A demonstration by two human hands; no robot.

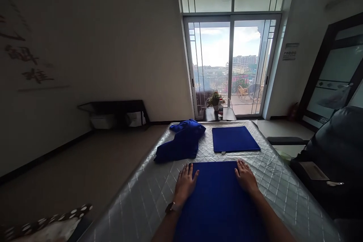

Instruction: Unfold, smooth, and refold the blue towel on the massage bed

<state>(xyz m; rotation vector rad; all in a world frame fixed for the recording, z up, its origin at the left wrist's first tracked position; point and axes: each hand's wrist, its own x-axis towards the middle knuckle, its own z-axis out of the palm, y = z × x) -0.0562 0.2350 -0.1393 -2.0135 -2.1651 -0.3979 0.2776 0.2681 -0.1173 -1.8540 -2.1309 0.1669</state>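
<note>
A blue cloth point(218, 200) lies flat in front of me on a silver quilted cover point(283, 193). My left hand point(185, 183) rests on its far left corner, fingers stretched out and pointing away. At the far right corner, my right hand point(246, 177) lies flat with its fingers extended. Neither hand grips anything. Beyond them sits a second blue cloth point(235, 139), a neat flat rectangle with a small pale tag at its near edge. To its left is a crumpled blue cloth point(181, 141), loosely heaped.
Past the far edge stands a small dark table point(210, 115) with a potted plant point(215, 99) and a bottle point(220, 109). A dark armchair point(340, 140) is on the right. On the left are a black rack point(121, 107) by the wall and polka-dotted fabric point(42, 223).
</note>
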